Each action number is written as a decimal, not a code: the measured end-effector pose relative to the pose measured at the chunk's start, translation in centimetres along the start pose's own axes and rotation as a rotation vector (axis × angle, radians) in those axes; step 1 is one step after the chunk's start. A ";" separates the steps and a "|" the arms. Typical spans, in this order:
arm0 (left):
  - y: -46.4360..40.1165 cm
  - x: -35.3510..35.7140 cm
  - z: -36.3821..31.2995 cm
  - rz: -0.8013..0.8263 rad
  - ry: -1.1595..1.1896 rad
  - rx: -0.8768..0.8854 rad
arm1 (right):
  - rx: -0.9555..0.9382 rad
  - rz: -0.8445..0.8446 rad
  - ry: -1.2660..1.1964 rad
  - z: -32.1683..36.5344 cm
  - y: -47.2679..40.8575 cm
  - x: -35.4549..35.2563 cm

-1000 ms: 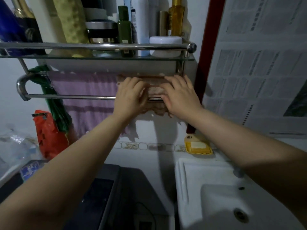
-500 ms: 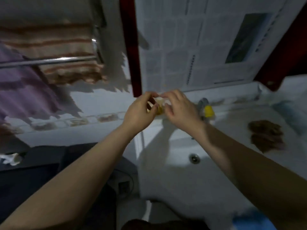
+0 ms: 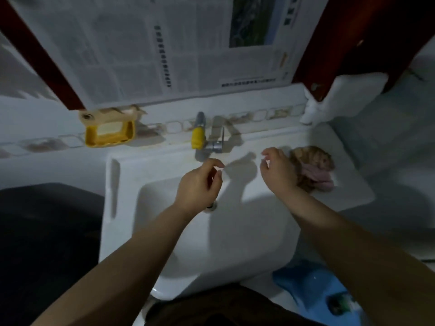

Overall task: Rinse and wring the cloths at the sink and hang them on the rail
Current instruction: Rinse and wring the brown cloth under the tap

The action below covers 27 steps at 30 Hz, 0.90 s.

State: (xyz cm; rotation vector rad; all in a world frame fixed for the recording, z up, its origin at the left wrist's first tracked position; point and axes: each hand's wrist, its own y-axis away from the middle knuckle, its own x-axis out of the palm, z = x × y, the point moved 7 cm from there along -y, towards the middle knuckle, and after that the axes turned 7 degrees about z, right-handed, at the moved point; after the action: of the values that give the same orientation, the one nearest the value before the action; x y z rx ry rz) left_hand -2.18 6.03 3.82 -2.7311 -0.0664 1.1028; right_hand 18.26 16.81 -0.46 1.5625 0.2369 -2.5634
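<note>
White glazed ceramic sink (image 3: 122, 184), rectangular deck with an oval basin; metal drain partly hidden under the left wrist. Left hand (image 3: 197, 187) hovers over the basin just below the tap, fingers loosely curled, thumb and forefinger near each other, holding nothing. Right hand (image 3: 277, 172) hovers above the sink's right deck, fingers relaxed and bent, empty, just beside the cloths (image 3: 313, 168). Cloths: a crumpled, soft heap at the back right of the deck, brownish-orange on top, pink folds beneath. Metal tap (image 3: 207, 147) with yellow plastic sleeve at the back edge, centre. Yellow plastic soap holder (image 3: 108, 131) on the wall at back left, pale bar inside. Newspaper sheet (image 3: 164, 50) covers the wall above.
</note>
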 end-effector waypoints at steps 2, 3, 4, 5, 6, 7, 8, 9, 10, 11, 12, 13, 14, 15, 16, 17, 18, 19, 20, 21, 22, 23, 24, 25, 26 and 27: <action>-0.7 2.6 0.7 0.059 0.056 -0.132 | 0.204 0.193 0.117 -5.5 -1.0 1.6; -0.9 3.6 0.9 0.087 0.083 -0.197 | 0.295 0.272 0.151 -7.9 -1.2 2.1; -0.9 4.4 1.1 0.114 0.111 -0.255 | 0.367 0.333 0.171 -10.1 -1.3 2.5; -0.9 5.1 1.2 0.137 0.137 -0.305 | 0.406 0.371 0.187 -11.8 -1.3 2.7; -0.9 5.7 1.4 0.157 0.155 -0.347 | 0.424 0.413 0.209 -13.1 -1.3 3.2; -0.8 6.2 1.6 0.176 0.166 -0.382 | 0.430 0.438 0.253 -14.0 -1.4 3.6; -0.7 6.6 1.8 0.196 0.171 -0.410 | 0.432 0.453 0.314 -14.4 -1.3 3.6; -0.7 7.0 2.1 0.214 0.174 -0.434 | 0.429 0.462 0.375 -14.3 -1.3 3.3; -0.8 7.3 2.4 0.227 0.181 -0.457 | 0.420 0.456 0.403 -13.9 -1.2 2.8; -0.8 7.5 2.8 0.238 0.190 -0.478 | 0.419 0.446 0.369 -13.7 -1.2 2.4; -0.8 7.7 3.0 0.249 0.195 -0.494 | 0.417 0.410 0.263 -13.1 -1.2 1.5; -0.9 7.9 3.2 0.258 0.194 -0.506 | 0.425 0.346 0.105 -12.6 -1.4 0.6; -1.0 7.9 3.4 0.262 0.195 -0.521 | 0.455 0.285 -0.076 -12.5 -1.7 -0.1; -1.0 8.0 3.7 0.259 0.210 -0.542 | 0.529 0.266 -0.238 -12.5 -1.9 -0.7; -1.1 8.2 3.9 0.254 0.231 -0.567 | 0.620 0.305 -0.298 -12.9 -2.2 -0.7; -1.1 8.3 4.1 0.244 0.253 -0.584 | 0.679 0.366 -0.242 -13.3 -2.6 -0.7; -1.2 8.4 4.2 0.233 0.271 -0.595 | 0.691 0.405 -0.118 -13.9 -3.2 -0.6; -1.3 8.6 4.4 0.222 0.292 -0.605 | 0.666 0.395 -0.004 -14.3 -4.1 -0.7; -1.3 8.7 4.6 0.213 0.312 -0.620 | 0.611 0.352 0.101 -14.6 -4.9 -0.9; -1.4 8.8 4.8 0.207 0.327 -0.633 | 0.553 0.316 0.182 -14.7 -5.5 -0.8; -1.4 8.9 4.8 0.204 0.331 -0.641 | 0.507 0.288 0.248 -14.7 -5.8 -0.6; -1.6 9.0 4.9 0.205 0.326 -0.643 | 0.479 0.251 0.283 -14.7 -6.0 -0.4; -1.7 9.0 4.9 0.204 0.322 -0.645 | 0.448 0.202 0.288 -14.1 -6.1 -0.4; -1.9 9.0 4.9 0.197 0.323 -0.647 | 0.412 0.137 0.283 -13.2 -6.2 -0.6; -2.1 9.0 5.0 0.183 0.339 -0.651 | 0.361 0.052 0.249 -12.0 -6.2 -1.0; -2.3 9.0 5.1 0.168 0.361 -0.649 | 0.288 -0.052 0.200 -10.7 -6.1 -1.4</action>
State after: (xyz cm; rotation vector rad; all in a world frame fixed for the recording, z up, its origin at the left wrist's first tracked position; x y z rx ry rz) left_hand 0.87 10.10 -5.44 -3.5328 -0.1692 0.6819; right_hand 27.00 25.00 -3.62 1.9395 -0.0787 -2.5712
